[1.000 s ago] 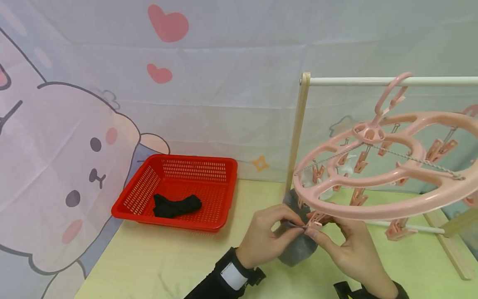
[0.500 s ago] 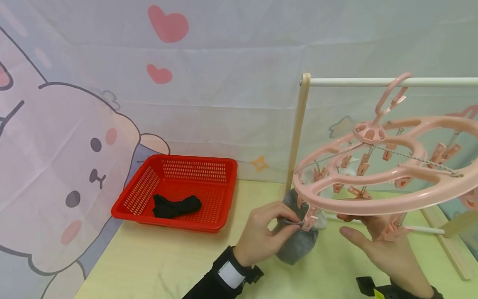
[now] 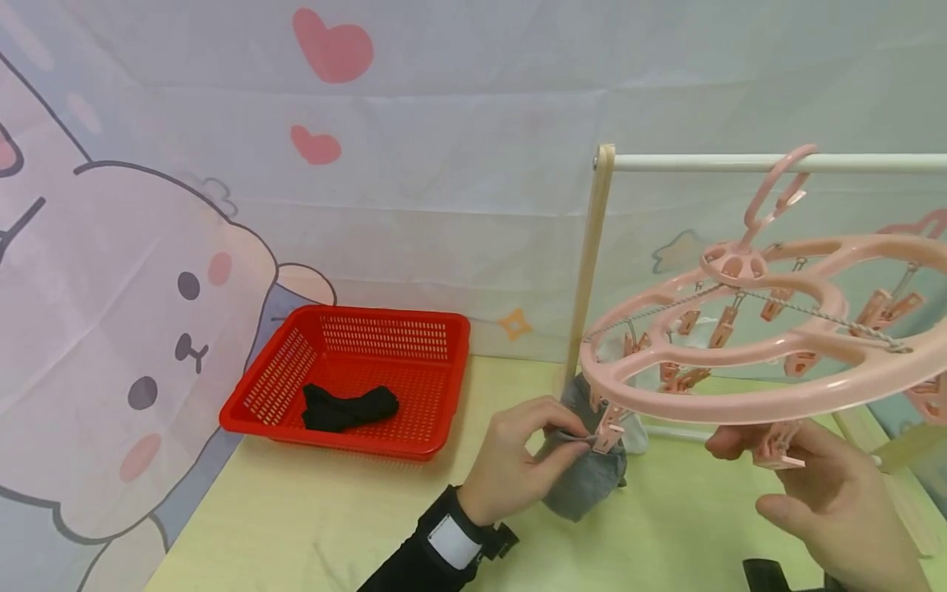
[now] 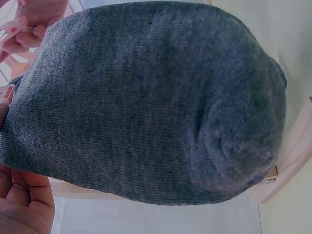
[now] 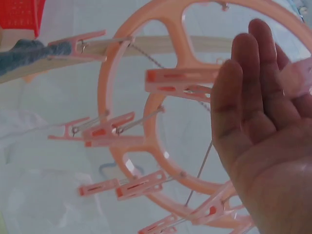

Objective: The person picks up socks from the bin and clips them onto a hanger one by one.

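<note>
My left hand [image 3: 518, 460] pinches the edge of a grey sock [image 3: 588, 485] between thumb and fingers. Beside those fingertips, a pink clothespin [image 3: 609, 432] bites the same edge; it hangs from a round pink drying hanger [image 3: 740, 404]. In the left wrist view the sock [image 4: 146, 97] fills most of the picture, toe towards the right. My right hand [image 3: 851, 485] is under the hanger's front right rim, around another dangling clothespin [image 3: 777, 452]. The right wrist view shows that hand [image 5: 263, 131] palm up, fingers nearly straight.
A red basket [image 3: 436, 395] on the left holds a black sock [image 3: 348, 409]. The hanger hooks over a white rail [image 3: 681, 162] on a wooden stand [image 3: 592, 263]. Several more clothespins dangle inside the ring, and white cloth [image 3: 635, 436] hangs behind the grey sock.
My right hand has let go of the clothespin at the sock and moved right, its fingers spreading. The clothespin now stays clamped on the sock. My left hand keeps its pinch, shifting slightly left.
</note>
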`<state>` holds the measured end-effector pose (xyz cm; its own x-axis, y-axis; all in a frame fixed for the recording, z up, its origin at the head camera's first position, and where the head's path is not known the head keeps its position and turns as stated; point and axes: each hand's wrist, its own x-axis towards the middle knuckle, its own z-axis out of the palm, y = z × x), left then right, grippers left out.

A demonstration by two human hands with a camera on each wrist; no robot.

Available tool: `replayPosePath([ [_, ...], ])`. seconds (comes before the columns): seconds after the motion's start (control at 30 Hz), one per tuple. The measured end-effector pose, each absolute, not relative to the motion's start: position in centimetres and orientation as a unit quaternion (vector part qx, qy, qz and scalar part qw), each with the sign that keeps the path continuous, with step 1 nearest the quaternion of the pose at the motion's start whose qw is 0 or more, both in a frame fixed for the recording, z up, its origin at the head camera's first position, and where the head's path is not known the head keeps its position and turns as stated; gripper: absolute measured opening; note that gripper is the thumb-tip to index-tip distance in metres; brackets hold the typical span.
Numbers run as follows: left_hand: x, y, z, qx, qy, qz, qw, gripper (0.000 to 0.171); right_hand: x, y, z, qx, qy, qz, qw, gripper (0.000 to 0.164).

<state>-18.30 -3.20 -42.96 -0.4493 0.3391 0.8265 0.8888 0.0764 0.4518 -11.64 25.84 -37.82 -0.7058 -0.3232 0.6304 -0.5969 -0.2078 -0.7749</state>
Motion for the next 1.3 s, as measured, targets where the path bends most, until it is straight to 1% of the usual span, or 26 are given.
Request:
replayPosePath([
  [0.1,-18.5,-3.2,-43.2,-0.449,-0.682,-0.509,0.272,0.018,-11.2,25.4,-37.4,0.325,-0.651,0.673,0.136,0.009],
  [0.27,-18.6,-3.2,-43.2,-0.448,-0.683,-0.507,0.276,0.018,-11.2,25.1,-37.2,0.307,-0.640,0.683,0.173,0.013],
  [0.33,-18.6,-3.2,-43.2,-0.448,-0.683,-0.506,0.276,0.018,-11.2,25.1,-37.1,0.309,-0.632,0.688,0.179,0.013],
  [0.47,-18.7,-3.3,-43.3,-0.448,-0.683,-0.508,0.274,0.018,-11.0,25.1,-36.9,0.300,-0.637,0.688,0.178,0.012],
  [0.57,-18.7,-3.4,-43.2,-0.446,-0.685,-0.509,0.269,0.017,-10.7,24.8,-36.6,0.261,-0.672,0.669,0.180,0.011],
  [0.63,-18.5,-3.4,-43.0,-0.444,-0.687,-0.510,0.266,0.017,-10.6,24.6,-36.4,0.253,-0.682,0.662,0.179,0.011],
  [0.7,-18.5,-3.5,-43.0,-0.443,-0.688,-0.511,0.263,0.016,-10.5,24.5,-36.3,0.250,-0.691,0.655,0.179,0.016],
  [0.8,-18.5,-3.6,-43.0,-0.442,-0.689,-0.512,0.260,0.016,-10.7,24.3,-36.5,0.271,-0.671,0.667,0.174,0.023],
  [0.87,-18.6,-3.6,-43.0,-0.441,-0.690,-0.512,0.259,0.016,-10.9,24.2,-36.6,0.280,-0.657,0.678,0.171,0.025],
  [0.97,-18.7,-3.6,-43.1,-0.439,-0.693,-0.510,0.257,0.016,-11.1,24.0,-36.7,0.292,-0.640,0.691,0.164,0.018],
  [1.07,-18.8,-3.7,-43.1,-0.439,-0.697,-0.506,0.256,0.017,-11.2,24.0,-36.9,0.317,-0.621,0.698,0.164,0.018],
  [1.17,-18.9,-3.9,-43.1,-0.440,-0.699,-0.502,0.256,0.019,-11.2,24.0,-37.2,0.325,-0.616,0.697,0.170,0.023],
  [1.3,-19.1,-4.5,-42.9,-0.434,-0.706,-0.499,0.253,0.022,-11.1,24.1,-37.2,0.317,-0.629,0.686,0.179,0.034],
])
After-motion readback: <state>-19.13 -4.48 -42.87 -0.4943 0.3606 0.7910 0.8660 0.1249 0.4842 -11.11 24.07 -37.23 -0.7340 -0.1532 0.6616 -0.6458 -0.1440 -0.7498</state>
